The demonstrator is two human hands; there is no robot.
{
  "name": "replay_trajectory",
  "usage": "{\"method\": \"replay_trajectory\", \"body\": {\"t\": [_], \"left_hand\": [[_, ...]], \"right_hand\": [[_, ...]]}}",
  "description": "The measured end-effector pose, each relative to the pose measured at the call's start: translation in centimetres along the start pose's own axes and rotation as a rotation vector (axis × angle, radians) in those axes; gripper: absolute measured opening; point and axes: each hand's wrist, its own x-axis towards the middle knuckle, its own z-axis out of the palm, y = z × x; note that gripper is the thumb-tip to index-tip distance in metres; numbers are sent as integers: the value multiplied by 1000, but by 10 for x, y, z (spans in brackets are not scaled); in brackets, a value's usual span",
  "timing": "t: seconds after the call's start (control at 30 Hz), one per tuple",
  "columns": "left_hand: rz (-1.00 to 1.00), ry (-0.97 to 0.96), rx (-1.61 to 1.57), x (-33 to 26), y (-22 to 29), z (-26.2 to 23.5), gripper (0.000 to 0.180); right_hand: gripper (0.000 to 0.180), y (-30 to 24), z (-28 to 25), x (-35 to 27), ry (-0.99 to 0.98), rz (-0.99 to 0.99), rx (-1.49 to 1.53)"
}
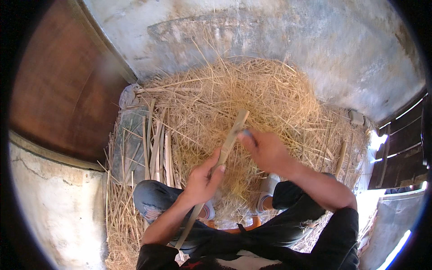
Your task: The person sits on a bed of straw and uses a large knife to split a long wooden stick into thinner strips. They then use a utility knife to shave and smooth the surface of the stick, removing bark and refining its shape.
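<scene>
A long, flat bamboo strip (pixel 230 140) slants from above my lap down past my left thigh. My left hand (pixel 203 181) is closed round its middle, the thumb lying along it. Beside the upper part of the strip is my right hand (pixel 266 152), its fingers curled. A small dark edge shows at those fingertips, against the strip; most of what they hold is hidden, and its kind cannot be made out. Beneath both hands lies a heap of thin straw-coloured shavings (pixel 279 94).
More split bamboo strips (pixel 157 150) lie to the left, by a dark grey slab (pixel 123 148). A brown door panel (pixel 67 85) stands at far left, and a stained plaster wall (pixel 288 33) rises behind the heap. Dark slats (pixel 400 148) are at the right.
</scene>
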Motion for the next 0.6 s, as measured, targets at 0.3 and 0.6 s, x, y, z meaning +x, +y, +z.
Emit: {"method": "replay_trajectory", "body": {"t": [0.3,0.6], "left_hand": [[-66,-56,-364,-2,-4,2,53],[-105,-175,-350,6,11,-2,66]], "right_hand": [[34,-3,1,0,83,-10,15],[38,1,9,-6,74,-102,51]]}}
